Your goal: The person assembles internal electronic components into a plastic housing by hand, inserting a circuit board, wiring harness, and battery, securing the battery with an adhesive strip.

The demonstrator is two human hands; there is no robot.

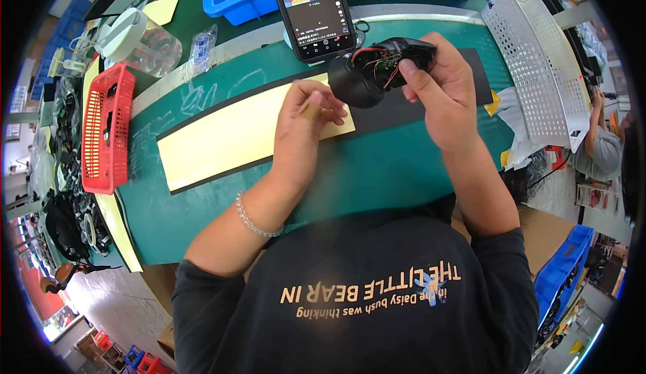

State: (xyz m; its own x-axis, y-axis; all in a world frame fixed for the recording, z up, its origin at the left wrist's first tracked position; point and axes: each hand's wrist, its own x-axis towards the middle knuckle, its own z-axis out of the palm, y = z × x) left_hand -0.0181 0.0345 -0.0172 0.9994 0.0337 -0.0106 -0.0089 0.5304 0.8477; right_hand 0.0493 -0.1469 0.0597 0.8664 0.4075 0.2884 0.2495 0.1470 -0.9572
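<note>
My right hand holds up a black headphone-like part, thumb on its near side. Its housing lies open, with red wires and a small circuit board exposed, and a round black cup forms its left end. Just left of the cup is my left hand, its fingers curled in toward the thumb; whatever may be between the fingertips is too small to make out. Beneath both hands a long yellow sheet lies on a black strip across the green table mat.
Beyond my hands a phone stands upright before a blue tray. To the left are a red basket, a clear jug and a small plastic packet. A white perforated basket is at right; another person sits beyond it.
</note>
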